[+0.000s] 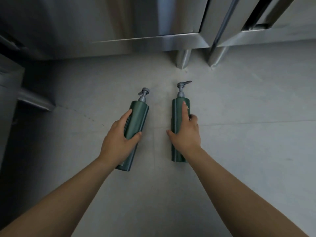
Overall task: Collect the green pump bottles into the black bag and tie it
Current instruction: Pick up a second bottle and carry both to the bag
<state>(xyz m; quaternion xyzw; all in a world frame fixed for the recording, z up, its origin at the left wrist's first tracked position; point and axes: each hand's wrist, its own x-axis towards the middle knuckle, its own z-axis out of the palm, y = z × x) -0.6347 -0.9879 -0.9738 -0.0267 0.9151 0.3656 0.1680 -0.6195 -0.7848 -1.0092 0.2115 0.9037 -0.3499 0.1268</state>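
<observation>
A grey floor [239,134] is seen by shiny metal cabinets [153,23]. One dark green plastic pump bottle [139,115] is gripped by the left hand [118,137], a second bottle [177,113] by the right hand [186,134], pumps pointed away.

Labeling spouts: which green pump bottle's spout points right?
The right bottle: grey spout juts right. The left bottle has its spout turned left.

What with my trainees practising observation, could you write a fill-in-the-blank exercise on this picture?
1. The left hand grips the left dark green plastic pump bottle, whose pump head is coloured ____.
2. The right hand holds the right dark green plastic pump bottle, whose spout points toward the picture's ____ edge.
3. The green pump bottles in view number ____.
Missing words: grey; right; two.
</observation>
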